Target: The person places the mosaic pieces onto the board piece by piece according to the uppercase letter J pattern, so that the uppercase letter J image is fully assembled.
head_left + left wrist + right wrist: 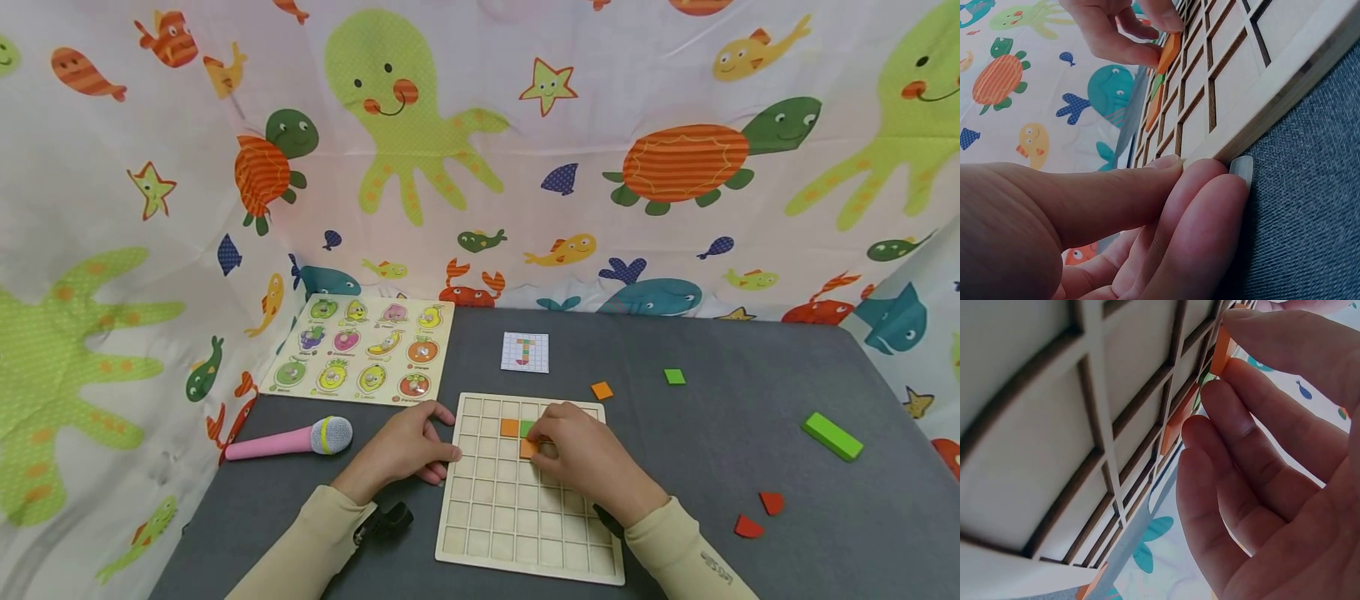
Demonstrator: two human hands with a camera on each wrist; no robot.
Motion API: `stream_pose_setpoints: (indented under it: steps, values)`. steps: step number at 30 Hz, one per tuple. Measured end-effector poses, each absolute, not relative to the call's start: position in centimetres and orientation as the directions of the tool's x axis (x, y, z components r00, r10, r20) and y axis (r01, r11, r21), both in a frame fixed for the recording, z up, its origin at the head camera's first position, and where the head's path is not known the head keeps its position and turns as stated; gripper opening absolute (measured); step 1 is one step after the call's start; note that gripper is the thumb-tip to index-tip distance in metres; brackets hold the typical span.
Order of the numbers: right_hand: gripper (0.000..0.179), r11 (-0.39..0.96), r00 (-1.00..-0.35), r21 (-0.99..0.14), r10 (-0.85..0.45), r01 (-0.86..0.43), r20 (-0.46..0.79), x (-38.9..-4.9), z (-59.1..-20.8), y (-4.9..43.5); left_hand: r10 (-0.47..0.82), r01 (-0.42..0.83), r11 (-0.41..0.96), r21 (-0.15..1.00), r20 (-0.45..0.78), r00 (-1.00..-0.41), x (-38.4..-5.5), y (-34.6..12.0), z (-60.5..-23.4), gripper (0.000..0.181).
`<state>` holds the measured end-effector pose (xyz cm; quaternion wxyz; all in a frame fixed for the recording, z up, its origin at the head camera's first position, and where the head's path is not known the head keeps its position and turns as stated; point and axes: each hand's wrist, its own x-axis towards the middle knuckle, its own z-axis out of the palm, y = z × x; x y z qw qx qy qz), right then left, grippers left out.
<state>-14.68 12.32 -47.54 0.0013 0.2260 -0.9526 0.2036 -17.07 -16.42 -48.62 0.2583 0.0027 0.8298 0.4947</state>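
A wooden grid board (491, 517) lies on the table, with an orange tile (510, 427) and a green tile (527, 428) side by side in its upper cells. Just below the green one, my right hand (588, 458) pinches another orange square tile (1223, 350) between thumb and index finger; the tile is tilted up from the grid in the right wrist view. The other right fingers are loosely bent over the cells. My left hand (405, 446) grips the board's left edge, thumb on the rim and fingers against the side, as the left wrist view (1147, 206) shows.
A small pattern card (525, 352) lies behind the board. Right of it are loose orange (602, 390) and green (675, 377) tiles, two red pieces (748, 527) and a green block (832, 436). At left lie a pink microphone (288, 439) and a fruit puzzle board (356, 350).
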Motion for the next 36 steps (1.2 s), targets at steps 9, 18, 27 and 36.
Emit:
stream_pose_setpoints:
  steps: [9,18,27,36]
  values:
    - [0.013,0.816,-0.893,-0.371,-0.438,-0.444,0.105,-14.58,-47.74,12.32,0.254,-0.248,0.522,0.816,-0.426,-0.868,-16.98,-16.42,-48.7,0.054]
    - [0.013,0.82,-0.901,-0.384,-0.427,-0.424,0.083,-14.62,-47.64,12.21,0.249,-0.248,0.525,0.814,-0.425,-0.87,-17.0,-16.48,-48.79,0.052]
    - [0.013,0.814,-0.893,-0.378,-0.439,-0.441,0.099,-14.75,-47.73,12.3,0.253,-0.236,0.525,0.817,-0.415,-0.874,-17.15,-16.45,-48.76,0.051]
    - [0.015,0.816,-0.899,-0.388,-0.431,-0.428,0.084,-14.74,-47.74,12.32,0.255,-0.231,0.526,0.819,-0.411,-0.875,-17.21,-16.34,-48.7,0.051]
